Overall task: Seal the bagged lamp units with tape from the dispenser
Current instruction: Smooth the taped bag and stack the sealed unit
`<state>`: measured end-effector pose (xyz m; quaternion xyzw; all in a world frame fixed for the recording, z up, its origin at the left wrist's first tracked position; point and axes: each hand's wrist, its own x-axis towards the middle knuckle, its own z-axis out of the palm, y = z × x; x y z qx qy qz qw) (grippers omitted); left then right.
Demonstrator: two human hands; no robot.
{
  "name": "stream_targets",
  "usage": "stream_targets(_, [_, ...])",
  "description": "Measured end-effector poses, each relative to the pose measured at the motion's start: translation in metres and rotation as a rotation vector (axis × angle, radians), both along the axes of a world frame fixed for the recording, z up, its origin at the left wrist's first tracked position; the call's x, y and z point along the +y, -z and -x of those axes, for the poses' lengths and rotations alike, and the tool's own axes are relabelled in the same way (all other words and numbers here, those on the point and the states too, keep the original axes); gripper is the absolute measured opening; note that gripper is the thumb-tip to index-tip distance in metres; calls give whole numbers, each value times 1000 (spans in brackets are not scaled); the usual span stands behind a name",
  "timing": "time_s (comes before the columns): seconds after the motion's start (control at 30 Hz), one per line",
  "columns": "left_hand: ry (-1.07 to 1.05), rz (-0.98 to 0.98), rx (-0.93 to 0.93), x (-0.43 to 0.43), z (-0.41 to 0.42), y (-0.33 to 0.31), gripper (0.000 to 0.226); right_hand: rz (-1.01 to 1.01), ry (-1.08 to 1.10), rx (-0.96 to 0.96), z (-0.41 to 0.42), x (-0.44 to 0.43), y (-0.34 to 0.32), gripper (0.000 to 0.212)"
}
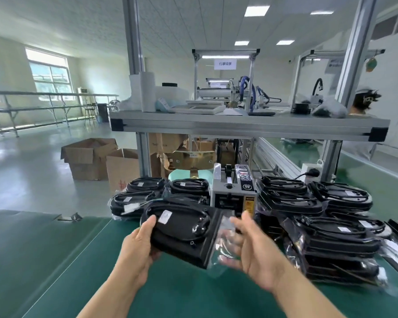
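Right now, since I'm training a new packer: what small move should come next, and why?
Probably fold the loose flap flat against the unit with the right hand: the left hand grips the other end, the flap sticks out unsealed, and the dispenser sits just behind.

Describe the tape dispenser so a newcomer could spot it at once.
Start at the green table under the aluminium shelf. At its far edge, between two heaps of bagged lamp units, stands the tape dispenser. It alone is a grey box with a knob and an orange label.
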<state>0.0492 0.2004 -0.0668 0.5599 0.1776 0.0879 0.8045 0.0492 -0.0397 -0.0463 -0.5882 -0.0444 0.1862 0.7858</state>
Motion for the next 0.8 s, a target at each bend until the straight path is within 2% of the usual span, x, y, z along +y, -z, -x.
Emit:
stream_targets(0.1, [-121,-34,78,21,-17,19,25,146,11,-50,1,37,21,71])
stream_targets(0.2, [-149,-78,139,30,-32,35,34,385,23,-191,-11,69,34,78])
stream_targets(0.3, [-82,-67,191,36,-49,41,40,547,90,-210,-29,83,46,66])
stream_targets(0.43, [62,-59,217,37,-68,41,34,656,250,-166,-52,86,50,54])
stream_targets(0.57, [54,-214,236,36,-79,50,32,712,308,-184,-62,85,56,48])
stream_targets(0.7, [22,-621,346,41,-81,58,49,760,339,-214,-59,86,65,46])
stream_targets(0.8, [29,-745,360,41,-79,62,51,786,376,-222,-56,87,72,44])
